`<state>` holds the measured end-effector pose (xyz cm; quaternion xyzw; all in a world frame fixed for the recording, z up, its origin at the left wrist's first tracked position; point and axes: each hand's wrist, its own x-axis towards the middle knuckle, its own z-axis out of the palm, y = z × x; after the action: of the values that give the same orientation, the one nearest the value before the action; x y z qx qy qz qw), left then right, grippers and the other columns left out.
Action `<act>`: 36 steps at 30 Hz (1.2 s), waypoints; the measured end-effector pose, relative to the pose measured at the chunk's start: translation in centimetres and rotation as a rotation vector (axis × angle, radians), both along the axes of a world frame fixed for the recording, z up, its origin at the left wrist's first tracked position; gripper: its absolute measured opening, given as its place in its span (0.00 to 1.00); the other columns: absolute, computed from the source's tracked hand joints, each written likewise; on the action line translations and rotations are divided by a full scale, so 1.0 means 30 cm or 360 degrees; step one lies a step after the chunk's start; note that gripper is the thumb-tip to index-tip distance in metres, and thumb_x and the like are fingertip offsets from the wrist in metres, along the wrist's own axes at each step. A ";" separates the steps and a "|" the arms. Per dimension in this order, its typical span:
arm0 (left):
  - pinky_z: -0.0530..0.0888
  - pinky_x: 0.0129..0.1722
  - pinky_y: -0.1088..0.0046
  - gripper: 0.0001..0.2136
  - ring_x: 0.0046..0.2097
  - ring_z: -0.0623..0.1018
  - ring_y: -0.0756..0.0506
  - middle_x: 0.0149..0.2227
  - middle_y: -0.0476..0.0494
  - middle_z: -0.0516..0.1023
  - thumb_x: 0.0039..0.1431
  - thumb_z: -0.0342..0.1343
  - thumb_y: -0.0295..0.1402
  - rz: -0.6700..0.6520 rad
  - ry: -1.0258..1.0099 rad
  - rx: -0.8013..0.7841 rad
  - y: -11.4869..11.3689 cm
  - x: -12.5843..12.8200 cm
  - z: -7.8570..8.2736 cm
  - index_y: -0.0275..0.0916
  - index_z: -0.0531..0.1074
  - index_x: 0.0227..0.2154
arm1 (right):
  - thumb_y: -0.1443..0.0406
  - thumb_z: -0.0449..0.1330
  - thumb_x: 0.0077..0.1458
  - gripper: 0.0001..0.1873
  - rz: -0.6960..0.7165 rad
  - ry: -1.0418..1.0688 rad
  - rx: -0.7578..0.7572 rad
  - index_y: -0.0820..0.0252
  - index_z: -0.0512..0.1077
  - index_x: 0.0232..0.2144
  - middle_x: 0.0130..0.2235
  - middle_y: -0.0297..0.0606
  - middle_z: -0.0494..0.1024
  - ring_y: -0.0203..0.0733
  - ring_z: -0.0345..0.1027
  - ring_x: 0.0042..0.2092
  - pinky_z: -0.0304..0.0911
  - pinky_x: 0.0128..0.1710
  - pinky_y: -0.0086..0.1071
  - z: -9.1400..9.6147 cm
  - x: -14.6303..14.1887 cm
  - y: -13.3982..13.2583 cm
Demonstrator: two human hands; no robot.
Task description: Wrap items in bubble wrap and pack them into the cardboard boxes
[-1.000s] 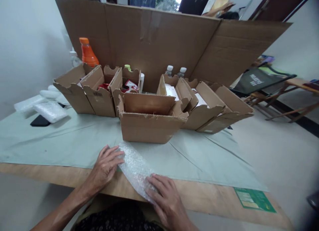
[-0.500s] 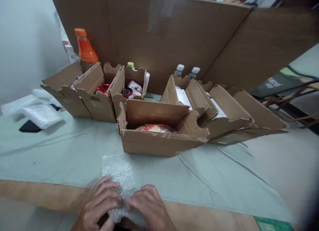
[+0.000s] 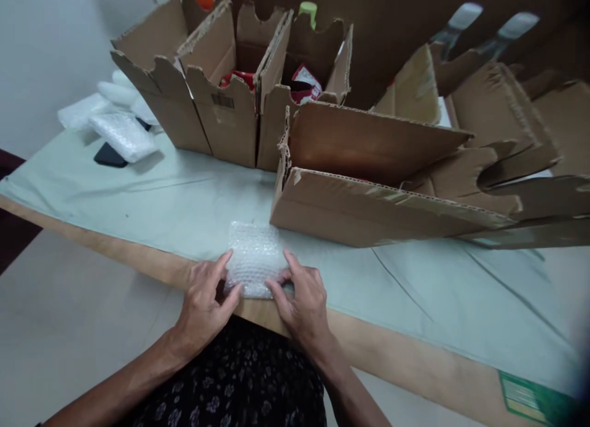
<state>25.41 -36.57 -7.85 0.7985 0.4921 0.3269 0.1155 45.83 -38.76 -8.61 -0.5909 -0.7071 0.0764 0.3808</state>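
Observation:
A bubble wrap roll [image 3: 254, 261] lies at the table's front edge, with a flat flap reaching away from me. Its near end looks rounded; whether something is inside cannot be made out. My left hand [image 3: 209, 292] grips its left side between thumb and fingers. On the right side, my right hand [image 3: 299, 292] pinches it the same way, thumb on the near edge. Just beyond stands an open cardboard box [image 3: 369, 212], its contents mostly hidden behind the front wall.
More open cardboard boxes [image 3: 221, 120] stand in a row behind, some holding red packets. Several bubble-wrapped bundles [image 3: 122, 132] and a black flat object [image 3: 109, 155] lie at the left. White-capped bottles [image 3: 463, 18] rise behind the right boxes. A green card [image 3: 523, 393] sits at the front right edge.
My view has tipped down and closer. The bubble wrap, crumpled between my hands before, now lies smoother and rolled, with my hands at its two sides.

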 end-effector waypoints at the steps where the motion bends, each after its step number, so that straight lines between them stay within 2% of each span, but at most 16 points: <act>1: 0.72 0.45 0.62 0.28 0.36 0.74 0.45 0.34 0.49 0.73 0.65 0.59 0.28 0.0005 0.0005 0.0007 0.001 -0.003 -0.002 0.38 0.59 0.67 | 0.64 0.60 0.68 0.31 -0.0027 -0.0053 0.0013 0.60 0.57 0.69 0.33 0.34 0.79 0.42 0.72 0.34 0.67 0.41 0.39 0.005 -0.003 -0.004; 4: 0.72 0.46 0.61 0.31 0.35 0.74 0.45 0.33 0.50 0.73 0.65 0.58 0.27 0.0018 0.0031 0.0024 0.002 -0.010 -0.010 0.38 0.56 0.69 | 0.63 0.61 0.67 0.29 -0.0068 -0.0188 0.0045 0.60 0.60 0.66 0.41 0.42 0.81 0.46 0.74 0.40 0.66 0.43 0.41 0.034 0.003 -0.032; 6: 0.73 0.45 0.59 0.32 0.37 0.75 0.43 0.34 0.48 0.74 0.65 0.58 0.28 0.0032 0.0050 0.0019 0.000 -0.018 -0.015 0.38 0.55 0.69 | 0.63 0.61 0.66 0.24 0.0067 -0.0289 0.0017 0.59 0.65 0.62 0.50 0.48 0.80 0.50 0.74 0.49 0.66 0.48 0.44 0.055 0.007 -0.052; 8: 0.74 0.47 0.57 0.30 0.43 0.77 0.40 0.41 0.42 0.76 0.66 0.59 0.30 0.0048 0.0055 0.0018 -0.003 -0.029 -0.014 0.38 0.58 0.68 | 0.64 0.60 0.66 0.19 0.0300 -0.0435 -0.0064 0.57 0.69 0.58 0.58 0.49 0.77 0.54 0.70 0.58 0.64 0.54 0.49 0.065 0.004 -0.064; 10: 0.74 0.51 0.53 0.26 0.53 0.76 0.35 0.52 0.33 0.74 0.65 0.60 0.32 0.0005 0.0038 0.0034 -0.008 -0.042 -0.006 0.38 0.63 0.64 | 0.66 0.59 0.66 0.15 0.0448 -0.0540 -0.0115 0.57 0.72 0.54 0.61 0.47 0.76 0.55 0.66 0.63 0.61 0.58 0.50 0.063 -0.005 -0.063; 12: 0.72 0.57 0.48 0.22 0.61 0.72 0.31 0.60 0.29 0.70 0.63 0.62 0.33 -0.0155 0.0023 0.0078 -0.015 -0.057 0.005 0.38 0.69 0.59 | 0.71 0.58 0.66 0.14 0.0468 -0.0519 -0.0090 0.57 0.74 0.51 0.58 0.44 0.79 0.53 0.68 0.62 0.61 0.58 0.50 0.056 -0.016 -0.056; 13: 0.70 0.59 0.46 0.20 0.63 0.70 0.30 0.61 0.30 0.71 0.63 0.62 0.33 -0.0257 0.0019 0.0101 -0.019 -0.065 0.011 0.38 0.71 0.56 | 0.73 0.57 0.66 0.14 0.0469 -0.0460 -0.0070 0.58 0.74 0.50 0.56 0.43 0.80 0.51 0.71 0.59 0.61 0.57 0.48 0.054 -0.021 -0.052; 15: 0.70 0.59 0.46 0.14 0.61 0.72 0.32 0.56 0.35 0.77 0.62 0.62 0.29 -0.0410 -0.0002 0.0129 -0.028 -0.078 0.020 0.40 0.74 0.51 | 0.74 0.55 0.66 0.14 0.0496 -0.0289 -0.0072 0.58 0.74 0.49 0.51 0.40 0.83 0.46 0.75 0.53 0.65 0.53 0.44 0.056 -0.027 -0.046; 17: 0.72 0.55 0.51 0.11 0.53 0.77 0.37 0.46 0.42 0.83 0.63 0.59 0.24 -0.0437 -0.0091 0.0107 -0.035 -0.086 0.023 0.41 0.75 0.47 | 0.72 0.55 0.68 0.12 0.0513 -0.0106 -0.0148 0.58 0.75 0.48 0.44 0.38 0.85 0.42 0.77 0.45 0.68 0.47 0.40 0.066 -0.031 -0.046; 19: 0.75 0.48 0.58 0.10 0.45 0.79 0.42 0.39 0.46 0.83 0.64 0.58 0.23 -0.0396 -0.0222 0.0015 -0.037 -0.089 0.023 0.40 0.76 0.45 | 0.70 0.55 0.69 0.10 0.0465 0.0019 -0.0259 0.57 0.75 0.47 0.41 0.35 0.85 0.40 0.77 0.40 0.69 0.42 0.36 0.075 -0.034 -0.047; 21: 0.77 0.43 0.63 0.09 0.41 0.79 0.44 0.37 0.46 0.83 0.65 0.57 0.24 -0.0319 -0.0323 -0.0099 -0.033 -0.085 0.020 0.39 0.76 0.45 | 0.68 0.56 0.69 0.10 0.0346 0.0054 -0.0285 0.56 0.75 0.48 0.42 0.37 0.85 0.40 0.78 0.40 0.70 0.42 0.37 0.082 -0.036 -0.051; 25: 0.78 0.40 0.63 0.08 0.38 0.79 0.44 0.37 0.44 0.83 0.66 0.56 0.27 -0.0140 -0.0269 -0.0144 -0.010 -0.069 0.010 0.38 0.77 0.45 | 0.66 0.59 0.67 0.10 0.0157 -0.0115 -0.0003 0.57 0.74 0.49 0.50 0.44 0.81 0.47 0.76 0.49 0.69 0.47 0.43 0.093 -0.039 -0.067; 27: 0.78 0.41 0.60 0.08 0.38 0.79 0.43 0.36 0.44 0.82 0.66 0.56 0.28 -0.0089 -0.0162 -0.0113 0.002 -0.064 0.005 0.38 0.77 0.45 | 0.65 0.60 0.66 0.10 0.0283 -0.0278 -0.0008 0.57 0.75 0.49 0.52 0.45 0.81 0.50 0.73 0.54 0.67 0.51 0.47 0.096 -0.042 -0.072; 30: 0.79 0.43 0.59 0.11 0.41 0.79 0.42 0.40 0.41 0.81 0.66 0.56 0.30 -0.0008 -0.0141 -0.0147 0.002 -0.070 0.005 0.38 0.75 0.49 | 0.67 0.60 0.66 0.13 0.0501 -0.0454 -0.0163 0.56 0.75 0.52 0.53 0.42 0.81 0.52 0.70 0.58 0.64 0.56 0.49 0.085 -0.051 -0.058; 32: 0.80 0.43 0.61 0.14 0.41 0.80 0.43 0.41 0.41 0.81 0.65 0.58 0.34 0.0075 -0.0257 -0.0216 -0.011 -0.086 0.010 0.38 0.73 0.52 | 0.68 0.58 0.67 0.13 0.0445 -0.0380 -0.0202 0.55 0.76 0.51 0.51 0.41 0.83 0.48 0.73 0.55 0.64 0.54 0.47 0.072 -0.059 -0.037; 36: 0.83 0.46 0.63 0.16 0.42 0.84 0.44 0.42 0.41 0.84 0.65 0.58 0.36 0.0217 -0.0580 -0.0577 -0.043 -0.119 0.030 0.38 0.73 0.53 | 0.67 0.57 0.68 0.11 0.0175 0.0102 -0.0267 0.54 0.78 0.47 0.43 0.38 0.85 0.44 0.77 0.45 0.68 0.49 0.44 0.064 -0.077 -0.014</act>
<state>21.84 -37.87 -6.95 0.6576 0.5664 0.3788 0.3211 43.53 -39.17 -6.70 -0.5783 -0.7169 0.1748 0.3479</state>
